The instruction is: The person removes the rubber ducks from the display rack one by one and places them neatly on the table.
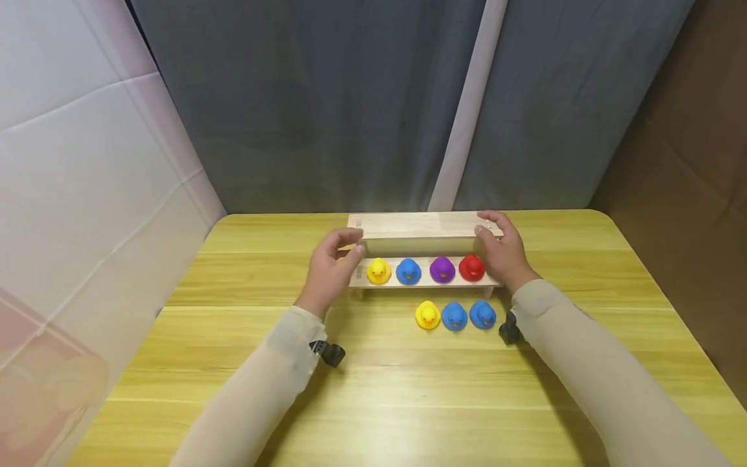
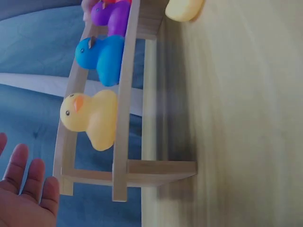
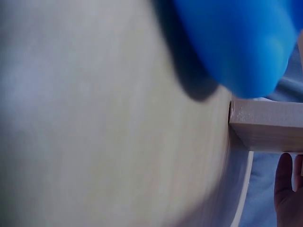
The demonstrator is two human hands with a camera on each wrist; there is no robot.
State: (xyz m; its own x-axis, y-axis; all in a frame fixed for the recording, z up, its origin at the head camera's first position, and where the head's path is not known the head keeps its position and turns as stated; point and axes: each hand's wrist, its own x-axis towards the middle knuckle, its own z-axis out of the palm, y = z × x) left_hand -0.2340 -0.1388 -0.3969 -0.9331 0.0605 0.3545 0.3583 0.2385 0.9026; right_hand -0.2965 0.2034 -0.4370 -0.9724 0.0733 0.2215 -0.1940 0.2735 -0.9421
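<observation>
A small two-step wooden rack (image 1: pixel 428 226) stands near the table's back edge. On its lower step sit a yellow duck (image 1: pixel 379 271), a blue duck (image 1: pixel 408 272), a purple duck (image 1: pixel 442 270) and a red duck (image 1: pixel 471 268). My left hand (image 1: pixel 329 275) is beside the rack's left end, its fingers (image 2: pixel 16 165) straight and spread, holding nothing. At the right end, my right hand (image 1: pixel 506 253) has thumb and index finger over the end of the upper step; its other fingers (image 3: pixel 284 177) look straight in the right wrist view. Whether it presses the wood is unclear.
In front of the rack, on the wooden table (image 1: pixel 379 402), another yellow duck (image 1: pixel 428 316) and two blue ducks, one left (image 1: pixel 454 316) and one right (image 1: pixel 482 314), form a row. A grey curtain (image 1: pixel 327 110) hangs behind the table.
</observation>
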